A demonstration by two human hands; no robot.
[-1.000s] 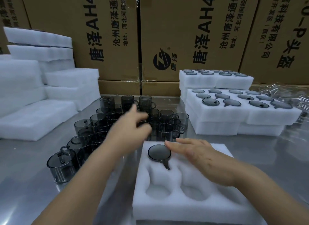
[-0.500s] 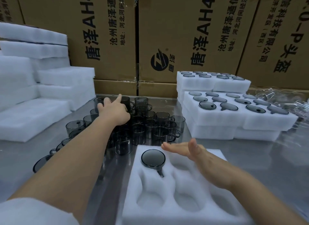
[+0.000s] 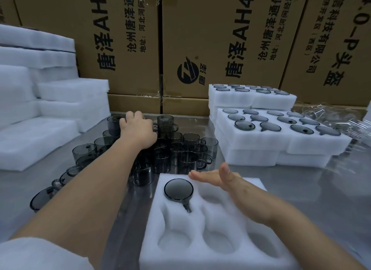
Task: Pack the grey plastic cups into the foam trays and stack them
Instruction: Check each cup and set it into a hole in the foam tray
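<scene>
Sitting in the ten o'clock pocket of the foam tray [image 3: 152,249], one grey cup [image 3: 178,190] is packed; the other pockets in view are bare. Loose cups [image 3: 186,149] crowd the counter [image 3: 301,199] at twelve. The left hand [image 3: 138,129] curls its fingers onto a far cup [image 3: 113,123] at eleven. It is best lifted straight up, since neighbours press close. The right hand [image 3: 216,178] hovers flat and released over the tray. Filled trays [image 3: 261,149] stack at two, blank foam [image 3: 40,141] at nine.

Lighting: even, soft, overhead; dull sheen on metal surface [image 3: 313,191]. Wide-angle bowing at edges; slight overall softness.
</scene>
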